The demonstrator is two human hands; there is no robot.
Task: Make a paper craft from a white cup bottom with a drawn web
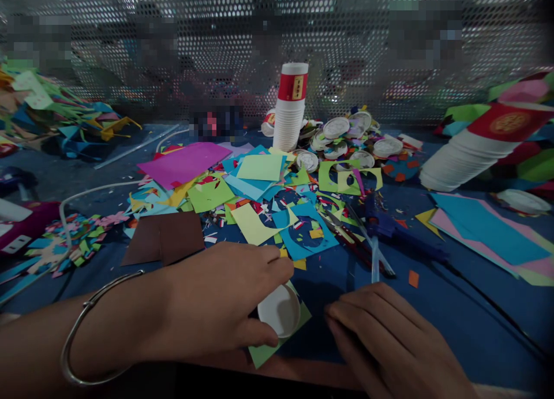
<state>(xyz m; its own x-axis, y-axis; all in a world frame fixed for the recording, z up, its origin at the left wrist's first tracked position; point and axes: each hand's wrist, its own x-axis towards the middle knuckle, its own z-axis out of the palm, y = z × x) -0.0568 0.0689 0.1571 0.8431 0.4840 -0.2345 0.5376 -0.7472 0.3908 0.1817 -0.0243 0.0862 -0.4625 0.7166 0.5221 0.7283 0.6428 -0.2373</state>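
My left hand [229,301], with a silver bangle at the wrist, reaches over the near edge of the table. Its thumb and fingers curve around a shallow white round piece with a raised rim [281,311], like the bottom of a paper cup. Under that piece lies a light green paper square [303,318]. My right hand [389,341] rests to the right with its fingers curled together; what they hold, if anything, is hidden. Just beyond it lies a blue glue gun [385,228], and a clear glue stick [375,263] shows near my knuckles. Scissors [341,231] lie beside the gun.
Coloured paper and cut scraps [259,174] cover the middle, near a brown sheet [162,237]. Stacked paper cups [288,122] stand behind; another cup stack [467,150] leans at right. White discs [335,127] are heaped at the back before a perforated metal screen [234,58].
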